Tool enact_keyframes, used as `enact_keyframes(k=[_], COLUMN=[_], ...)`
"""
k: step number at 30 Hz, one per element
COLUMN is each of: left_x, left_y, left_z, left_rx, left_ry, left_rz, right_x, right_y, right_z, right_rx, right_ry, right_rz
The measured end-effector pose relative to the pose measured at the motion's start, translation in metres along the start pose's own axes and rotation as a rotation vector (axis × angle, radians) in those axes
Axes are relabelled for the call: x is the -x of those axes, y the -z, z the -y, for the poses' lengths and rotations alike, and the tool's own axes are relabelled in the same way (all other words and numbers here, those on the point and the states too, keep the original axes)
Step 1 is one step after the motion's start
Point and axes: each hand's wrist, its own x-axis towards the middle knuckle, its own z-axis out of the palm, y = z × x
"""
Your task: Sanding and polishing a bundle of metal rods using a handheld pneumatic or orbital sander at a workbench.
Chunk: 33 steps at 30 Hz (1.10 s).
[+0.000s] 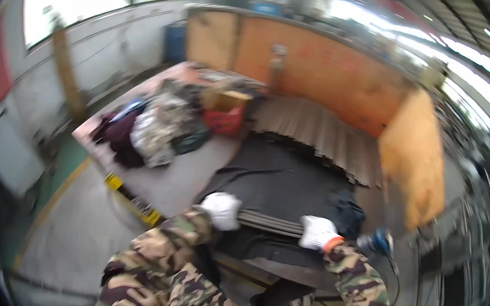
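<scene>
My left hand, in a white work glove, is closed round the left end of a short bundle of slim grey metal bars. The right end of the same bundle is in my gloved right hand, which has an orange cuff. Held level, the bars lie just over a black cloth on the table; I cannot tell if they touch it. Near my right wrist is a blue corded power tool, and a crumpled dark blue cloth lies just beyond that hand.
Long grey-brown strips lie side by side beyond the cloth. Left of them are a red box and a heap of rags. Orange panels enclose the far and right sides. A yellow-and-black bar-like object sits by the table's left edge.
</scene>
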Motion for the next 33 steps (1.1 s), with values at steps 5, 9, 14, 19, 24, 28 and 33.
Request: enact_keyframes(k=[5,9,14,19,24,28,33], left_x=[0.009,0.024,0.048,0.059,0.077,0.091,0.096], left_y=[0.036,0.029,0.024,0.039,0.058,0.045,0.056], left_z=[-0.018,-0.019,-0.013,-0.001,0.008,0.031,0.028], left_rx=[-0.019,0.009,0.248,0.515,0.889,0.798,1.023], left_ry=[-0.151,-0.178,-0.182,-0.046,0.076,0.044,0.089], left_rz=[0.100,0.061,-0.239,-0.404,-0.232,-0.103,-0.018], right_x=[0.008,0.026,0.073,0.083,0.048,0.050,0.056], right_y=[0.004,0.017,0.084,0.163,0.211,0.228,0.224], right_z=[0.001,0.017,0.052,0.084,0.144,0.202,0.234], right_rx=[0.149,0.278,0.290,-0.301,-0.385,-0.372,-0.555], right_ry=[0.000,-0.099,0.165,0.423,0.441,0.490,0.629], right_rz=[0.028,0.022,-0.261,-0.637,-0.734,-0.612,-0.582])
